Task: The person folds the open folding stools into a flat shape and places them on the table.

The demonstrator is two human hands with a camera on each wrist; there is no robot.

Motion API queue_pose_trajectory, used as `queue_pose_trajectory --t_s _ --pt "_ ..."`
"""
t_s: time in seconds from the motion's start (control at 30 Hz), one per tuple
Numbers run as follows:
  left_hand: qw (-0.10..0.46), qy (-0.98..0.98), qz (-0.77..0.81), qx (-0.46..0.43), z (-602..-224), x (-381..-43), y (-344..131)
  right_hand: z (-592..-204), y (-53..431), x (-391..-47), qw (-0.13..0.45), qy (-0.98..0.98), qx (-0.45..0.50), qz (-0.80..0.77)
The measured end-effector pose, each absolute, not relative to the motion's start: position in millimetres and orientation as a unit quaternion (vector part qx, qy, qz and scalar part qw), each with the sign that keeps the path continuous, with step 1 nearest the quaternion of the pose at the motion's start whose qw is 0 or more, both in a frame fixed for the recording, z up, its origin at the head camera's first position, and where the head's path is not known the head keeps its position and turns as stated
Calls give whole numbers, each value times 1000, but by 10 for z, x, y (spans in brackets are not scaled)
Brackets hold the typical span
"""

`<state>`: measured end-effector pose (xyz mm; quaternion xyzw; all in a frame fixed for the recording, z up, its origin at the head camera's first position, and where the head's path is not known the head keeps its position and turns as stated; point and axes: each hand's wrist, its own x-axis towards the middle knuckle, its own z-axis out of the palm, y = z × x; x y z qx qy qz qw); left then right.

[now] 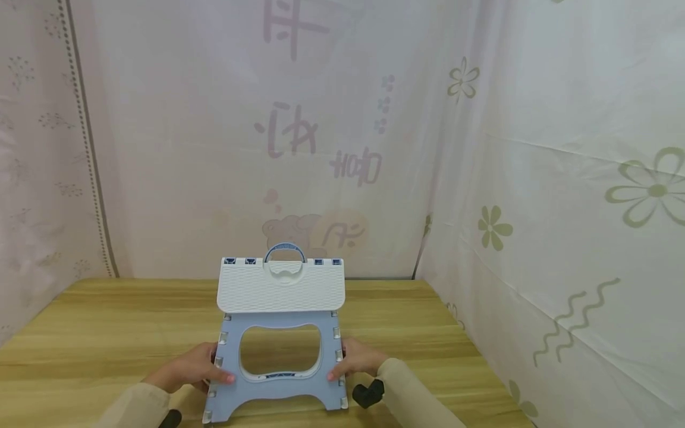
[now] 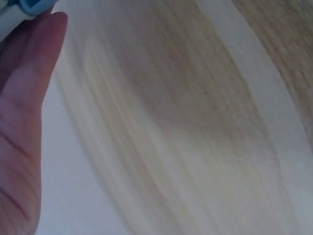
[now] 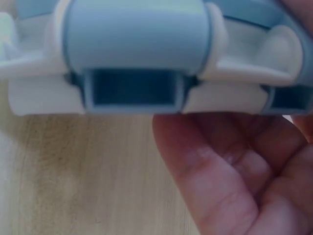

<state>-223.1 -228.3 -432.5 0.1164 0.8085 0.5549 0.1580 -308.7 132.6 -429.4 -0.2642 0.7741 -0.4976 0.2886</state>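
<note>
A folding step stool (image 1: 280, 389) with light blue leg panels, a white textured top panel (image 1: 243, 290) and a blue carry handle (image 1: 286, 245) is tilted up over the table, its open middle framing the wood. My left hand (image 1: 195, 367) grips its left side edge, thumb on the blue face. On the opposite edge my right hand (image 1: 364, 358) holds on the same way. The right wrist view shows fingers (image 3: 210, 181) under the stool's blue and white hinged edge (image 3: 137, 39). Only a corner of the stool (image 2: 36, 5) appears in the left wrist view, by my fingertip.
A wood-grain table (image 1: 123, 315) lies beneath the stool. Pale printed curtains hang behind it (image 1: 187, 148) and along the right side (image 1: 562, 238), close to the table's edges. Black bands (image 1: 369, 393) show at my sleeves.
</note>
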Motion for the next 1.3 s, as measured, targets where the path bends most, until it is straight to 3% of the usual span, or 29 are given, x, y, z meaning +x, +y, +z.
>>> queue_pose_trajectory --t_s 1.3 --pt "184 779 588 118 -4297 -2201 -2272 -4290 1313 -3077 301 768 -257 -503"
